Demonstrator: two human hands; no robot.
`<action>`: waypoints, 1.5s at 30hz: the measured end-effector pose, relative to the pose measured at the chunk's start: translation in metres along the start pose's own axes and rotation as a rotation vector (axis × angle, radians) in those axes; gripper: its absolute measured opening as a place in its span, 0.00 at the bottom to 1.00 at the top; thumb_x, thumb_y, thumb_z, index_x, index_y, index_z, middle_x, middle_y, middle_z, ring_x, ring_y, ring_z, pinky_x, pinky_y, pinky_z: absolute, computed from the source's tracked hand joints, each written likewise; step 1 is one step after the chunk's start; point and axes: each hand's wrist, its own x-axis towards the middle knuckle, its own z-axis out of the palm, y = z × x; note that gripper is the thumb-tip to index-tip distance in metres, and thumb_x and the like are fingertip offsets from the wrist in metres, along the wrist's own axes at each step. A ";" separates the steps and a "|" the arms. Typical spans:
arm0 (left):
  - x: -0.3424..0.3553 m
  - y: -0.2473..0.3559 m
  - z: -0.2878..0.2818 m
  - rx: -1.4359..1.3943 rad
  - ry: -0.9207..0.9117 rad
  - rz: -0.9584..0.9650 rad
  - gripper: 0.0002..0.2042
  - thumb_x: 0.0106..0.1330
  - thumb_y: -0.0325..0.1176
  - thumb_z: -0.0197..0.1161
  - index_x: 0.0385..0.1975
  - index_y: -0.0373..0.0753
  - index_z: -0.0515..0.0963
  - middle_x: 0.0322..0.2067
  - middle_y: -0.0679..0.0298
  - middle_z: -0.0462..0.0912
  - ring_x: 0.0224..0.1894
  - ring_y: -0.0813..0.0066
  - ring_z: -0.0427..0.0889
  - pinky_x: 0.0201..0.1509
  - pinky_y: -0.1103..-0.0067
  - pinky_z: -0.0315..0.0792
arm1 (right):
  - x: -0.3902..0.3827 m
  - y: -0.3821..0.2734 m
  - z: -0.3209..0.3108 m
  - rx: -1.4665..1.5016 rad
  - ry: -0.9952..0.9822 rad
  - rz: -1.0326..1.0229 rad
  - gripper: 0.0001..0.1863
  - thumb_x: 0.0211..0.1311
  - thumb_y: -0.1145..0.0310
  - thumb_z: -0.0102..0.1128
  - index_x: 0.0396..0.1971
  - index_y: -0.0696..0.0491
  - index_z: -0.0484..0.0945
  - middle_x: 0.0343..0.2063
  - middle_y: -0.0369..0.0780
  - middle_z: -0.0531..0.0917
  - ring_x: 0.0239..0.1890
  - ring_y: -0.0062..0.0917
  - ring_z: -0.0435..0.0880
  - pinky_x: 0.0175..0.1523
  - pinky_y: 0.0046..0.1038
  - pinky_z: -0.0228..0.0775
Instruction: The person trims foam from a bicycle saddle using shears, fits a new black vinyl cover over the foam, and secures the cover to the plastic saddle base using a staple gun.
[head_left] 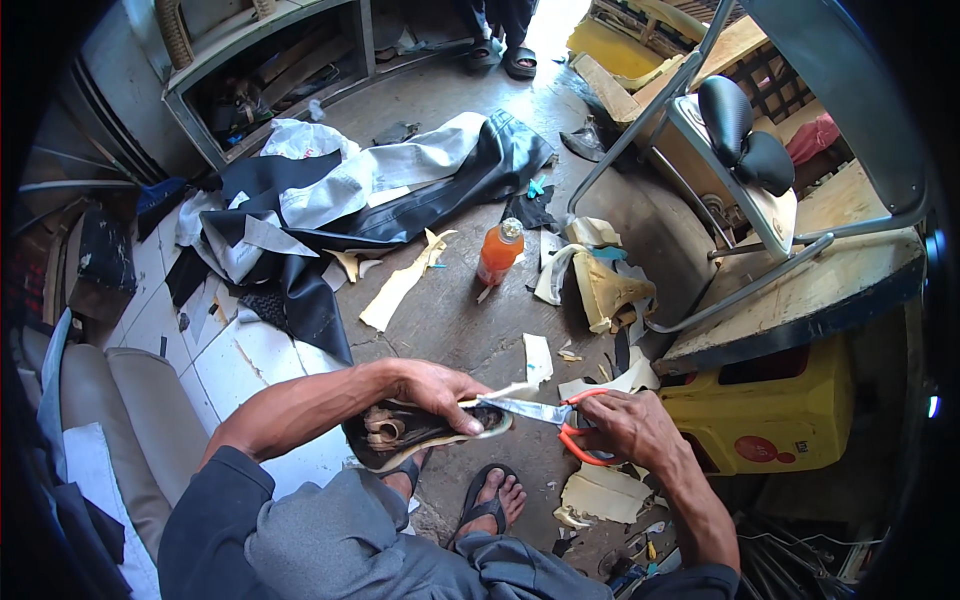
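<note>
My left hand (440, 392) is closed round a bicycle saddle (425, 432), its hollow dark underside turned up and a pale edge running round it. My right hand (632, 425) grips scissors (530, 408) with orange-red handles, fingers wrapped about the loops. The blades point left and lie against the pale strip (518, 390) at the saddle's narrow end, close to my left fingers. Whether the blade tips are parted is hard to make out. Beneath the saddle are my sandalled feet (487, 503).
A bottle of orange liquid (500, 252) stands ahead on the floor. Foam scraps (604, 493) and black sheet material (420, 205) lie around. To the right are a folding chair (765, 215) bearing a black saddle (735, 125) and a yellow crate (790, 420). Another person's feet (520, 62) are at the back.
</note>
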 end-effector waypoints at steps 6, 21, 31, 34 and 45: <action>-0.007 0.010 0.008 -0.195 0.325 0.254 0.23 0.67 0.43 0.68 0.56 0.40 0.69 0.37 0.68 0.77 0.35 0.84 0.77 0.39 0.84 0.75 | -0.004 -0.013 0.063 0.273 0.573 0.530 0.25 0.46 0.63 0.81 0.40 0.57 0.75 0.19 0.37 0.76 0.20 0.22 0.74 0.27 0.26 0.70; 0.015 -0.006 0.030 -0.097 0.765 0.522 0.23 0.71 0.42 0.64 0.60 0.40 0.65 0.39 0.64 0.77 0.35 0.77 0.83 0.40 0.77 0.80 | 0.033 -0.091 0.131 0.721 0.587 0.670 0.32 0.49 0.55 0.80 0.47 0.60 0.75 0.24 0.39 0.79 0.26 0.25 0.79 0.33 0.28 0.73; 0.014 -0.004 0.037 -0.072 0.827 0.483 0.18 0.71 0.41 0.64 0.54 0.41 0.69 0.35 0.68 0.76 0.36 0.81 0.77 0.40 0.79 0.76 | 0.022 -0.083 0.126 0.555 0.573 0.687 0.24 0.51 0.59 0.80 0.34 0.58 0.74 0.18 0.39 0.79 0.19 0.19 0.77 0.26 0.26 0.70; 0.012 -0.003 0.037 -0.161 0.789 0.467 0.18 0.72 0.40 0.63 0.54 0.41 0.67 0.34 0.67 0.76 0.33 0.79 0.79 0.36 0.78 0.77 | 0.023 -0.079 0.111 0.520 0.619 0.704 0.24 0.51 0.59 0.80 0.35 0.59 0.74 0.18 0.39 0.80 0.20 0.19 0.77 0.26 0.25 0.70; 0.016 -0.004 0.042 -0.366 0.799 0.472 0.19 0.73 0.40 0.62 0.55 0.39 0.67 0.37 0.65 0.79 0.37 0.77 0.82 0.42 0.76 0.79 | 0.026 -0.097 0.132 0.718 0.531 0.717 0.31 0.51 0.59 0.79 0.48 0.60 0.73 0.29 0.44 0.83 0.30 0.25 0.82 0.36 0.28 0.75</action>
